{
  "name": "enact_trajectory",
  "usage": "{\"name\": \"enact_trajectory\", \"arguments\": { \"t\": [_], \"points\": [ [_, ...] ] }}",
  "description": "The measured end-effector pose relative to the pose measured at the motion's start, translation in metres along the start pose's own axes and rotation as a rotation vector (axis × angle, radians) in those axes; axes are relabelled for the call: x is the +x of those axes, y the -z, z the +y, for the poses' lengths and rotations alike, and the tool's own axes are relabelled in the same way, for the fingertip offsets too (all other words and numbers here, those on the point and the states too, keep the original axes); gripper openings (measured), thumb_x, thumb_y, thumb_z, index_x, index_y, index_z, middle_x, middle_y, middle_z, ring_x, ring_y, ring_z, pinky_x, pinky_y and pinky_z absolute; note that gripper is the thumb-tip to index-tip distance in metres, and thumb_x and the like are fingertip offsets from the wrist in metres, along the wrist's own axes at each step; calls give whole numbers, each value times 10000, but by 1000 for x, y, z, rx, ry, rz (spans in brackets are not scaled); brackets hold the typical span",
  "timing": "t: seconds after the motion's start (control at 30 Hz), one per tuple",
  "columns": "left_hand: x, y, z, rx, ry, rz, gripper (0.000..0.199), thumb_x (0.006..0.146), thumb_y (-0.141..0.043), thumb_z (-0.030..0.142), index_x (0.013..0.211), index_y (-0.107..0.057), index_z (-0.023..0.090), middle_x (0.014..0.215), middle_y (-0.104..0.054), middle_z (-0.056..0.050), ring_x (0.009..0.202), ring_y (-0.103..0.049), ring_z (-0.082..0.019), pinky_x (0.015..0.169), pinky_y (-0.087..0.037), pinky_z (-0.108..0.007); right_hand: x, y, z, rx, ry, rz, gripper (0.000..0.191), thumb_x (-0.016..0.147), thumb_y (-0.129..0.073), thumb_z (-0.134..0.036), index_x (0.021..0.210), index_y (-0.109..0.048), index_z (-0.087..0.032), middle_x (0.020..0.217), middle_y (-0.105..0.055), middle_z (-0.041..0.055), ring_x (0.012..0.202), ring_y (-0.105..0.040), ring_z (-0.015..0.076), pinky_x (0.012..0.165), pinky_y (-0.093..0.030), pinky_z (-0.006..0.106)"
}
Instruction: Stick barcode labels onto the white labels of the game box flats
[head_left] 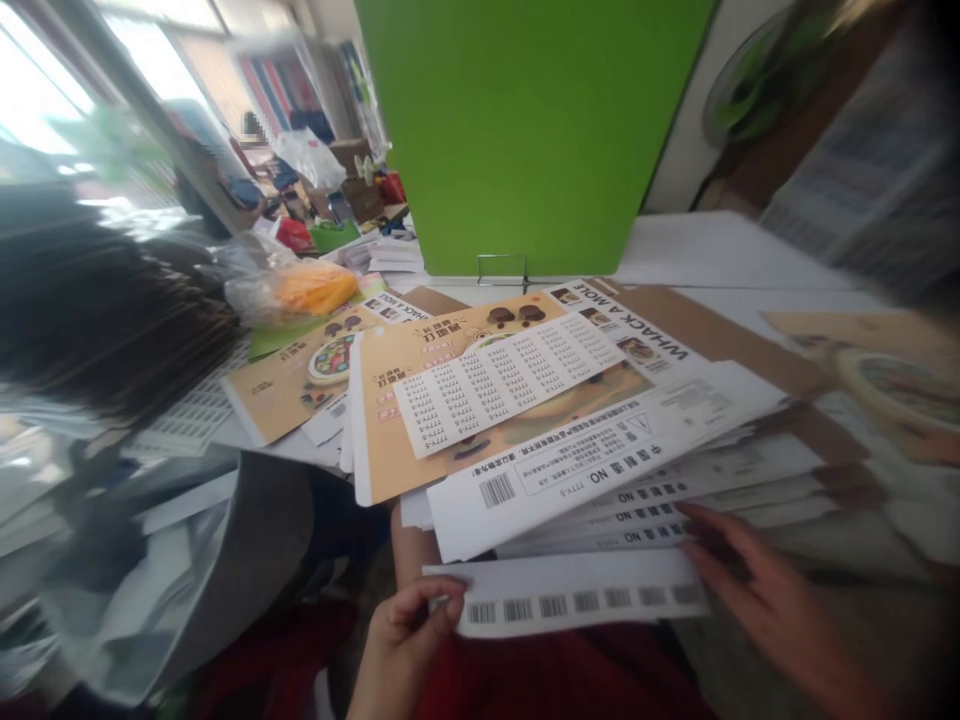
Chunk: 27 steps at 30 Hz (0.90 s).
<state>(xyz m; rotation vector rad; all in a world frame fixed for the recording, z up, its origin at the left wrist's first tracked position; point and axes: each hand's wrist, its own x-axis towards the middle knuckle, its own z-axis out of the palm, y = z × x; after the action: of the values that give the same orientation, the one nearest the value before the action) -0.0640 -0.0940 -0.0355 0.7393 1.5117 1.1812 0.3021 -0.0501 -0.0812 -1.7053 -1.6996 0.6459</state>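
My left hand (412,635) pinches the left end of a white barcode sticker strip (570,595) between thumb and fingers. At its other end, my right hand (757,585) has the thumb against the strip; the index finger reaches apart toward the stacked boxes, and the remaining fingers are hidden. Just beyond the strip lies a stack of flat printed boxes (525,500), marked "WHACK A MOLE" and "777Y-5". A sheet of small "777Y-5" labels (510,380) rests on the top box.
A large green board (532,130) stands upright behind the stack, above a wire clip. More flat boxes (300,375) and a bag with orange contents (315,285) lie left. A grey bin of paper scraps (255,540) stands at lower left, below a dark stack (97,320).
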Motion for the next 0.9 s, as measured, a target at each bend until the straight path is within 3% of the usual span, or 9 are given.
{"name": "enact_trajectory", "arguments": {
  "t": [0.1,0.3,0.47,0.57,0.67,0.73,0.8,0.9],
  "points": [
    [-1,7,0,-59,44,11,312,568,-884,413,671,-732,162,700,-692,-38,663,-603,-163,612,-484,-214,-6,-8,3,186,-122,-127,449,892,-559,-506,1243,-517,-230,1091,-662,80,972,-670,206,791,-590,268],
    [-8,19,1,-143,101,39,321,528,-911,392,663,-736,159,693,-700,-44,665,-621,-167,624,-504,-218,-8,-14,0,416,-243,-36,471,726,-745,-492,1047,-530,-222,1023,-673,84,917,-681,231,742,-602,272],
    [-10,21,0,-133,83,23,283,541,-905,383,640,-742,173,679,-696,-43,677,-639,-189,635,-527,-240,-12,-5,-19,484,-298,-312,387,775,-701,-483,1052,-595,-232,853,-704,34,712,-675,193,638,-594,275],
    [-10,25,2,-11,-7,-3,266,581,-880,401,709,-778,191,791,-717,-64,757,-656,-224,682,-547,-271,-15,-1,-29,436,-220,-375,274,775,-696,-472,879,-681,-219,766,-692,26,648,-654,175,598,-575,247],
    [-10,31,5,186,-139,-39,290,589,-867,428,765,-799,209,911,-709,-83,853,-653,-259,738,-552,-294,-14,2,-30,348,-123,-330,239,743,-719,-458,793,-734,-225,745,-693,23,613,-651,163,565,-565,217],
    [-10,34,8,278,-201,21,315,570,-871,468,758,-801,225,901,-696,-76,876,-646,-260,760,-541,-283,-13,7,-25,266,-43,-287,223,716,-737,-451,789,-763,-241,771,-713,27,639,-677,174,586,-575,206],
    [-11,36,12,338,-234,66,344,538,-880,495,752,-801,237,839,-684,-65,848,-646,-250,740,-536,-269,-12,11,-18,162,32,-236,231,698,-745,-458,812,-786,-261,853,-740,36,743,-711,208,670,-593,216],
    [-12,38,19,386,-257,32,361,543,-874,503,778,-801,238,746,-661,-45,738,-638,-222,650,-534,-257,-16,16,-11,-10,43,-121,299,680,-744,-501,918,-789,-325,1005,-744,21,903,-712,262,808,-588,282]
  ]
}}
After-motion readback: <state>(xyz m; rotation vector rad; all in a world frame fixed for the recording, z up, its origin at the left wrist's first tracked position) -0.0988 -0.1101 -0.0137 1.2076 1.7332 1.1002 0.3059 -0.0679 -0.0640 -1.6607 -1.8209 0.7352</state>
